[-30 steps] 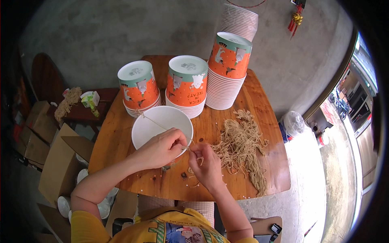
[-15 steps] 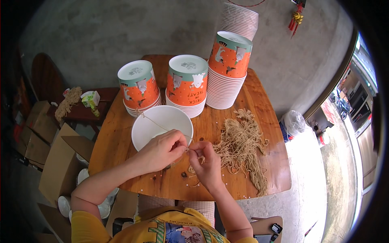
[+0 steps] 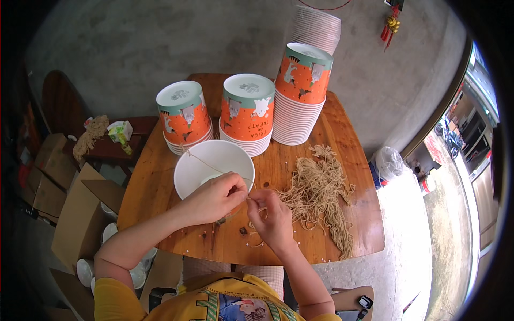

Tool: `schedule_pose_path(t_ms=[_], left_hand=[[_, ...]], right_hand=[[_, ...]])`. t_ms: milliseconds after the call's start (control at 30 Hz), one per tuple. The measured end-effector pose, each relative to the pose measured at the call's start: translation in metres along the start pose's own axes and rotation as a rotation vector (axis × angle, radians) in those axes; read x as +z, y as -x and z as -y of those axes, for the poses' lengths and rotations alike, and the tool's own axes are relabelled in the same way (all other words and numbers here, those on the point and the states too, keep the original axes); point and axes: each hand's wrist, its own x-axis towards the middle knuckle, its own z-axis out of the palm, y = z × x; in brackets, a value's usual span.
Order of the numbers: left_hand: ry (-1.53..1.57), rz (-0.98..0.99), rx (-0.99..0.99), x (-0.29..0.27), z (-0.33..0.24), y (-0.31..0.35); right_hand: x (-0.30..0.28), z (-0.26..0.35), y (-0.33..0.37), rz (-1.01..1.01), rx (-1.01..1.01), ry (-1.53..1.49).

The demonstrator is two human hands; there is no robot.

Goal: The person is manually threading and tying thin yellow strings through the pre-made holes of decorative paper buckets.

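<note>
A white paper bucket [image 3: 234, 155] stands with its open mouth up, in front of me on the table. A thin tan cord [image 3: 202, 159] runs from its far left rim across the mouth to my hands. My left hand [image 3: 214, 199] is over the bucket's near edge, fingers pinched on the cord. Just to its right, my right hand [image 3: 272, 218] pinches the cord too, the fingertips almost meeting. The exact spot between the fingertips is mostly hidden. To the right of my right hand lies a loose, tangled heap of tan cords [image 3: 316, 187].
Upside-down orange and green paper buckets stand in a left stack [image 3: 184, 120], a middle stack [image 3: 246, 115] and a taller right stack [image 3: 302, 101] on the wooden table [image 3: 160, 224]. An opened cardboard box [image 3: 80, 224] with white tubs sits at the lower left.
My right hand's fingers have shifted slightly at the cord, closing in more around it. The left hand, bucket and cord heap have hardly moved.
</note>
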Motion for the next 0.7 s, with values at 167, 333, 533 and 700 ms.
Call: schedule_pose_path(t_ms=[167, 333, 533, 700], left_hand=[[0.015, 0.01, -0.007, -0.001, -0.002, 0.001], [0.019, 0.057, 0.001, -0.002, -0.003, 0.003], [-0.067, 0.027, -0.014, -0.004, -0.012, 0.004], [-0.239, -0.047, 0.137, -0.001, -0.006, 0.003]], right_hand=[[0.001, -0.001, 0.0, 0.0, 0.019, 0.019], [0.001, -0.001, 0.0, -0.021, 0.068, -0.049], [0.0, -0.003, 0.001, -0.033, 0.08, -0.126], [0.0, -0.005, 0.005, -0.008, 0.076, -0.128]])
